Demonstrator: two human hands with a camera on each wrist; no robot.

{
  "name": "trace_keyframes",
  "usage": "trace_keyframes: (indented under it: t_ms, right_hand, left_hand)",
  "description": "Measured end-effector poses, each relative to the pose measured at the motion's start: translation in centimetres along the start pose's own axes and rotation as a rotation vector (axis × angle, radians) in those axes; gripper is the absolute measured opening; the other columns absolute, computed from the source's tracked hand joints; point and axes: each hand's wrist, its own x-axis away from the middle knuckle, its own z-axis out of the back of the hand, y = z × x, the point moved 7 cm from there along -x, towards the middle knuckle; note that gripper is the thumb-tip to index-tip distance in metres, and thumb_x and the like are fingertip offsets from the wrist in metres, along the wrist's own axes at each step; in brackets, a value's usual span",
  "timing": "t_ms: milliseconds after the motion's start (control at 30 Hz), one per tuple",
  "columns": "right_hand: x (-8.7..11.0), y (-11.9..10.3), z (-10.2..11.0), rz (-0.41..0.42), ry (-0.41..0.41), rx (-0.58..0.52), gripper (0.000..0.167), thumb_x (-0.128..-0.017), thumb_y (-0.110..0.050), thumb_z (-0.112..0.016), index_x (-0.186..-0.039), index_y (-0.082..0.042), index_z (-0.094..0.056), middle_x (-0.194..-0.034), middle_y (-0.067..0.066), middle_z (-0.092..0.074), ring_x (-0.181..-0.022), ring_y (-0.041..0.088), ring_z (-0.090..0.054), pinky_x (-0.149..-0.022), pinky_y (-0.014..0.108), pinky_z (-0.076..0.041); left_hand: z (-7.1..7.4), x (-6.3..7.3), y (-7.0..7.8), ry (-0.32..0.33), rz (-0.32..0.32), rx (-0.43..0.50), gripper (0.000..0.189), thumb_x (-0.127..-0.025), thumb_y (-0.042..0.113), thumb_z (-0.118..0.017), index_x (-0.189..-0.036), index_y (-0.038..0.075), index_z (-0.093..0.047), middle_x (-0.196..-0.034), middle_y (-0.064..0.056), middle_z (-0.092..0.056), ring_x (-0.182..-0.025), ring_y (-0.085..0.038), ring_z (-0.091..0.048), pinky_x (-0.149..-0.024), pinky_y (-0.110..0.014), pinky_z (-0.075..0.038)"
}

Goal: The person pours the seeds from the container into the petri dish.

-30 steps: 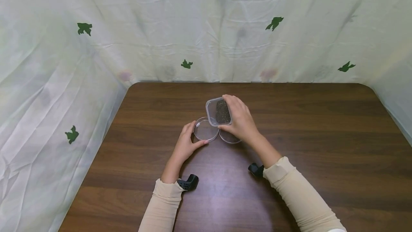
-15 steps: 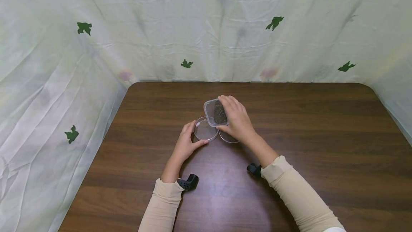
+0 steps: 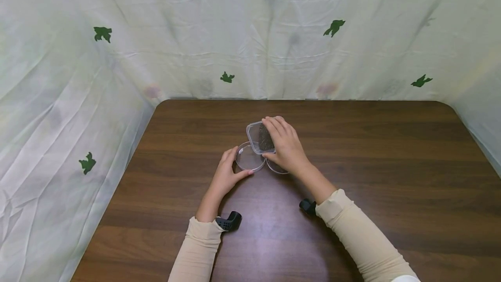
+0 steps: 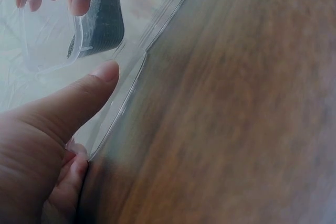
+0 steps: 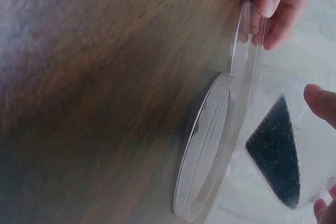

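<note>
My right hand grips a clear square plastic container from its right side. Dark granular material is heaped inside, toward that hand. The container is tilted to the left, its mouth above a clear round petri dish. Around this dish's left edge, the thumb and fingers of my left hand hold the rim on the table. A second clear round dish lies just right of the first, partly hidden by the right hand in the head view. In the left wrist view the material stays banked inside the container.
The brown wooden table reaches back to a pale fabric curtain with green bird shapes. A black device is strapped at each wrist, the left one close to the tabletop. A small white spot shows at the first dish's edge.
My right hand has shifted slightly left with the container, which is tilted further toward the first dish. The left hand and both dishes have stayed in place.
</note>
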Motion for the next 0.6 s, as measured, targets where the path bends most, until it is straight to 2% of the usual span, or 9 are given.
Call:
trace_keyframes:
  t_ms: [600]
  right_hand:
    - [-0.19, -0.55, -0.16, 0.069, 0.027, 0.029, 0.101, -0.055, -0.023, -0.086, -0.137, -0.005, -0.030, -0.136, 0.013, -0.035, -0.127, 0.032, -0.025, -0.103, 0.044, -0.019]
  left_hand:
    - [0.03, 0.02, 0.03, 0.008, -0.005, -0.003, 0.087, -0.069, 0.031, -0.078, -0.136, -0.002, -0.034, -0.131, -0.019, -0.038, -0.119, -0.029, -0.038, -0.098, -0.041, -0.031]
